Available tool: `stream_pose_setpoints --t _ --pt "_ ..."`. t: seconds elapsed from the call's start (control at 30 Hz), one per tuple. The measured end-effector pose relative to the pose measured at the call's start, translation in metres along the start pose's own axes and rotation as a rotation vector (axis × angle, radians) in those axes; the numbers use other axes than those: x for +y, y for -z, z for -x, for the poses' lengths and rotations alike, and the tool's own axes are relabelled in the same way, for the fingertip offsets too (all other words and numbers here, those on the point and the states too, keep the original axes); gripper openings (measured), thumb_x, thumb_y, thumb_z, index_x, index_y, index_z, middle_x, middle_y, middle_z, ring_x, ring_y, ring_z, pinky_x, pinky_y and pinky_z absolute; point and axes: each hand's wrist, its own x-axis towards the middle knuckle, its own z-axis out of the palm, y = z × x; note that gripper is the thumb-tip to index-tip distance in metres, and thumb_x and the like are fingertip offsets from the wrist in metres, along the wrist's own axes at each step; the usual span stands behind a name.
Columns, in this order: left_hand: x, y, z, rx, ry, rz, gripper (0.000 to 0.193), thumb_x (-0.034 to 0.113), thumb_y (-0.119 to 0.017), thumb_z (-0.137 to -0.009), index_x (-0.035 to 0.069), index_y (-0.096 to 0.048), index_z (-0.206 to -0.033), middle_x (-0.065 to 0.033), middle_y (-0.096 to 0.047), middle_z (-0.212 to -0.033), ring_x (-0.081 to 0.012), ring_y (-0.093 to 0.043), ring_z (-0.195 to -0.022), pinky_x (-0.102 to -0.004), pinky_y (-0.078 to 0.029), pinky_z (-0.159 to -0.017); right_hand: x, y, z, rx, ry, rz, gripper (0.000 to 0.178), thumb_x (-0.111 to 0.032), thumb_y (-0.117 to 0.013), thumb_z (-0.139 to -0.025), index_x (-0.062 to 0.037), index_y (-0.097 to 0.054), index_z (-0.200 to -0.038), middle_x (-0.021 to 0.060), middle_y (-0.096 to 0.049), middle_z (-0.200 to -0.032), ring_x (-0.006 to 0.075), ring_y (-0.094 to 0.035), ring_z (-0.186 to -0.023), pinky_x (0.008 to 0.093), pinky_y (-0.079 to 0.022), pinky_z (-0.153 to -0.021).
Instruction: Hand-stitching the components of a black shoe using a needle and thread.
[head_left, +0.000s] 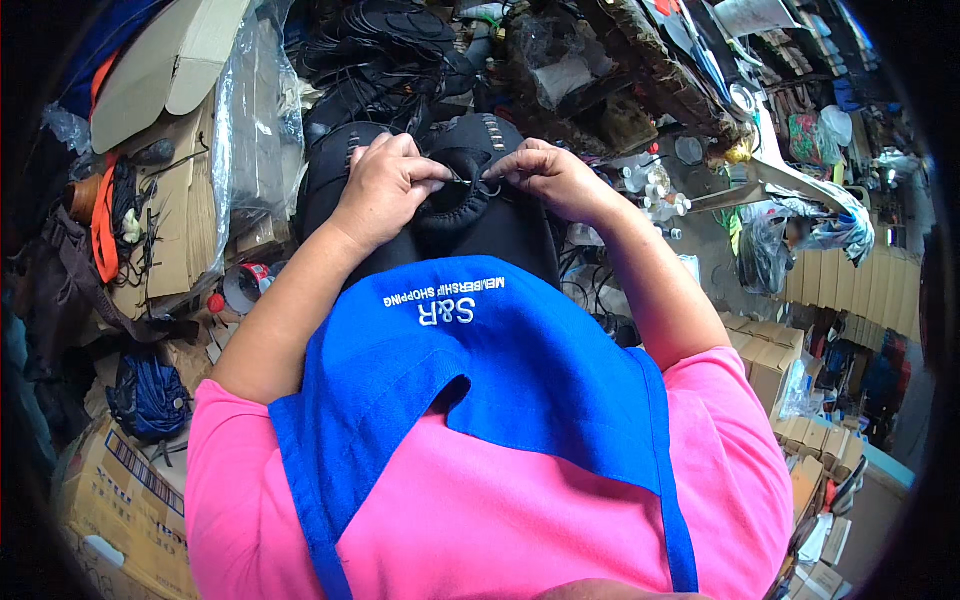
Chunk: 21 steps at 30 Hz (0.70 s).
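Note:
A black, rounded piece with a ribbed, gathered edge, perhaps part of a shoe, rests between my thighs. My left hand reaches it from the left, thumb and forefinger pinched together over its upper part. From the right comes my right hand, its thumb and forefinger also closed at the piece's edge. A thin strand runs between the two fingertips; whether it is thread, wire or a needle is too small to tell. A dark loop hangs beside the right fingertips.
My lap in black trousers and a blue apron lie below. A heap of black straps or cords is ahead. Flattened cardboard stands left, a printed carton lower left. Small bottles and stacked boxes are right.

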Motion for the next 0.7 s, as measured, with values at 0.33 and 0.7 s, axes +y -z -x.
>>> stream_pose_setpoints --t 0.33,0.7 --pt "-0.0005 0.0002 -0.0037 -0.020 -0.037 0.059 0.015 0.009 -0.069 -0.071 0.017 -0.072 -0.083 -0.0020 -0.047 -0.072 -0.0201 -0.048 -0.077 -0.0336 -0.037 -0.069 -0.0046 0.0011 0.0020 0.000 -0.014 -0.028 0.029 -0.001 -0.055 -0.082 -0.0125 -0.069 -0.104 0.0024 -0.052 -0.087 0.0147 -0.051 -0.088 0.0266 -0.040 -0.085" --pt "-0.0017 0.0012 -0.0047 -0.030 -0.052 0.100 0.017 0.007 -0.070 -0.069 0.017 -0.072 -0.083 -0.0026 -0.046 -0.071 -0.0209 -0.047 -0.074 -0.0334 -0.037 -0.067 -0.0024 0.0012 0.0009 0.001 0.000 -0.034 0.025 -0.005 -0.057 -0.083 -0.0147 -0.069 -0.103 0.0037 -0.055 -0.090 0.0164 -0.053 -0.091 0.0282 -0.042 -0.084"
